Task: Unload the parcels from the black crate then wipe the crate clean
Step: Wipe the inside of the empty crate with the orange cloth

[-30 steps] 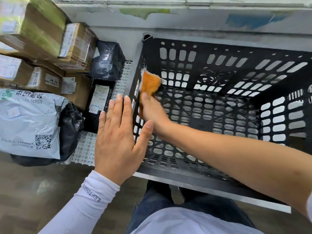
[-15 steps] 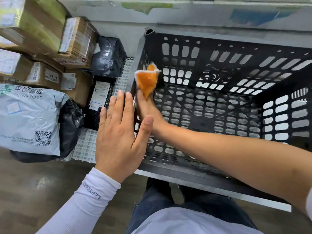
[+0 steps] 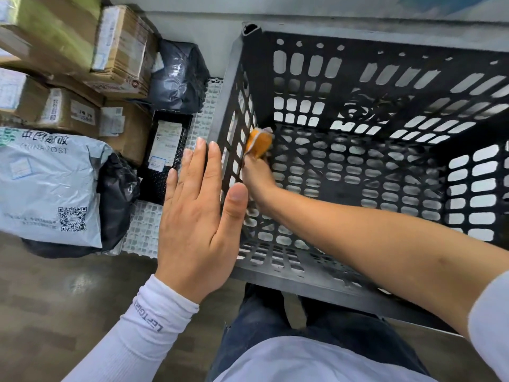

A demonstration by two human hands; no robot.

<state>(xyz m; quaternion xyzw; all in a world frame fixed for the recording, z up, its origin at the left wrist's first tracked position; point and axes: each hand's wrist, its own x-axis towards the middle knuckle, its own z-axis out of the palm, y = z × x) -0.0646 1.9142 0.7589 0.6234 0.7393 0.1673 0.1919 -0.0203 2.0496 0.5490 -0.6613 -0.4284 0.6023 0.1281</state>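
The black crate [image 3: 358, 166] sits at roughly 1 o'clock from the person, open top up and holding no parcels; those, the grey mail bag [image 3: 49, 186] and the brown boxes [image 3: 121, 48] among them, are stacked outside it at 9 to 11 o'clock. The right hand [image 3: 257, 176] reaches inside, fingers curled round an orange cloth [image 3: 259, 142] held against the inner face of the crate's left wall, low down near the far-left corner. The left hand [image 3: 198, 213] lies just outside that same wall, fingers straight and spread, palm seemingly braced on its outer face with the thumb at the rim.

So the wall stands between the two hands, running from 6 toward 12 o'clock. The right hand is plainly the nearer to the unwiped surfaces, and I judge the stroke should run along that wall line or across the floor toward 3 o'clock, while the left steadies the crate.
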